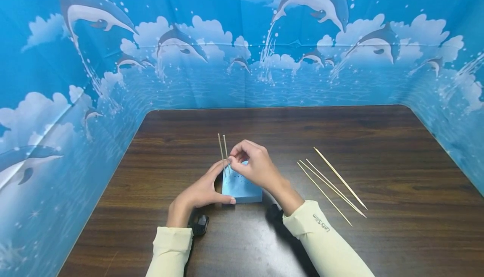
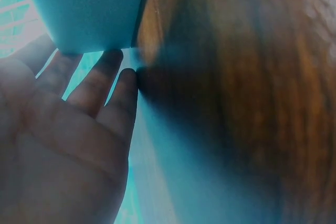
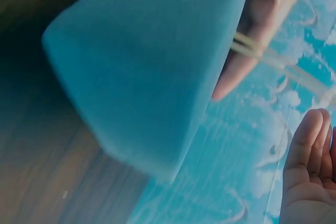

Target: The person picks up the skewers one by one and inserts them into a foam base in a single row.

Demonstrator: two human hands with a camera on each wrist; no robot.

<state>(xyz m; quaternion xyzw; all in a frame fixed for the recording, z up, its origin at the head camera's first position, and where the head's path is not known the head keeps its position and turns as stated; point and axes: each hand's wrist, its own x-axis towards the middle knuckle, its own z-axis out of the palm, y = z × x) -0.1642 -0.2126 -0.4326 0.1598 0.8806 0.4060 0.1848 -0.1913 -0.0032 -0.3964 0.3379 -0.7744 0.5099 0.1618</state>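
A pale blue foam block [image 1: 242,192] with rows of small holes in its top stands on the table. My left hand [image 1: 200,191] grips it from the left, thumb at the front edge and fingers towards the back. In the left wrist view its fingertips lie along the side of the block [image 2: 94,11]. Two thin wooden skewers [image 1: 221,146] rise nearly upright from the block's left part. My right hand [image 1: 257,165] reaches over the top and pinches the right-hand skewer [image 1: 224,143] between thumb and forefinger. The right wrist view shows both skewers [image 3: 247,44] beside the left fingers.
Several loose wooden skewers [image 1: 336,172] lie slantwise on the dark wood-grain table [image 1: 408,226] to the right. A blue curtain [image 1: 264,83] with dolphins hangs behind and along both sides. Black wrist devices [image 1: 200,225] sit under the wrists.
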